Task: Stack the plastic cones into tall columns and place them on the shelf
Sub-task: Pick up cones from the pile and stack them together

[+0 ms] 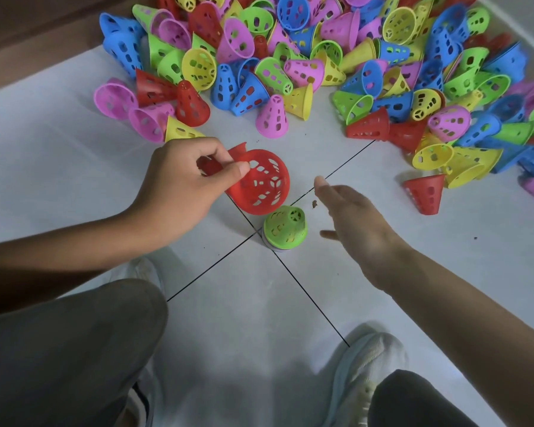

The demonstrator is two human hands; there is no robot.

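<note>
Over my knees, my left hand (pixel 179 192) pinches the red perforated plastic cone (pixel 261 183) at its rim; my right hand (pixel 352 223) is spread and empty. I should turn the cone mouth down, centre it over the green-topped stack (pixel 285 228), then press straight.

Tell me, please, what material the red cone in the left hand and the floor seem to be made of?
Red cone: looks like thin moulded plastic, matte to slightly glossy; uniform colour and clean cut-out holes suggest it. Floor: probably glazed ceramic tile; smooth pale surface, soft reflections and thin dark joint lines point to that.
</note>
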